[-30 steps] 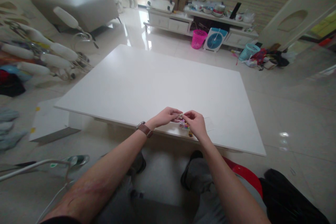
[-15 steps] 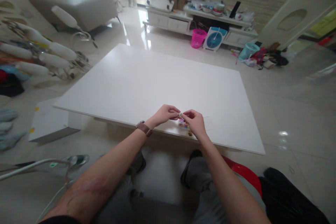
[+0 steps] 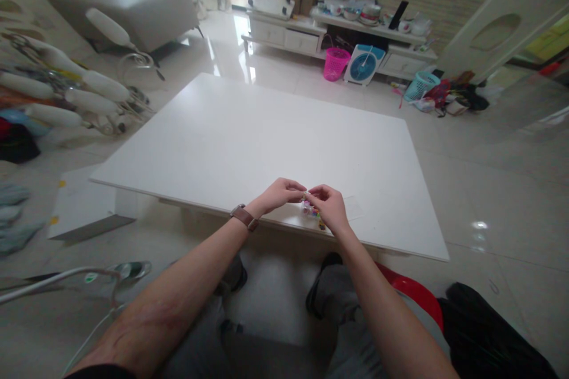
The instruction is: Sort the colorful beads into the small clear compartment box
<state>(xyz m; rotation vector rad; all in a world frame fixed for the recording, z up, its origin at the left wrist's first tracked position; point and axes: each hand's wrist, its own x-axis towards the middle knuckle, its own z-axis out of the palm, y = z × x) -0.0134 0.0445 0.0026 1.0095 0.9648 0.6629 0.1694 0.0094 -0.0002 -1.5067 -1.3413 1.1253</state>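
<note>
Both hands meet over the near edge of the white table. My left hand pinches a small pale piece from the left, thumb and fingers pressed together. On its other side, my right hand grips the same piece with bent fingers. Small multicoloured pieces, pink, clear, green and orange, lie or hang just below the fingertips, partly behind my right hand. A dark yellow-brown bit forms their lower end. Whether these are joined to the pale piece, and their exact kind, is too small to tell.
A thin clear sheet lies on the table beside my right hand. Below the table edge are a red stool and a black bag. A white box stands at the left. Beyond the table, a pink basket and a blue fan stand on the floor.
Both hands stay in almost the same place. The fingertips shift very slightly around the pale piece, which shows a little less now.
</note>
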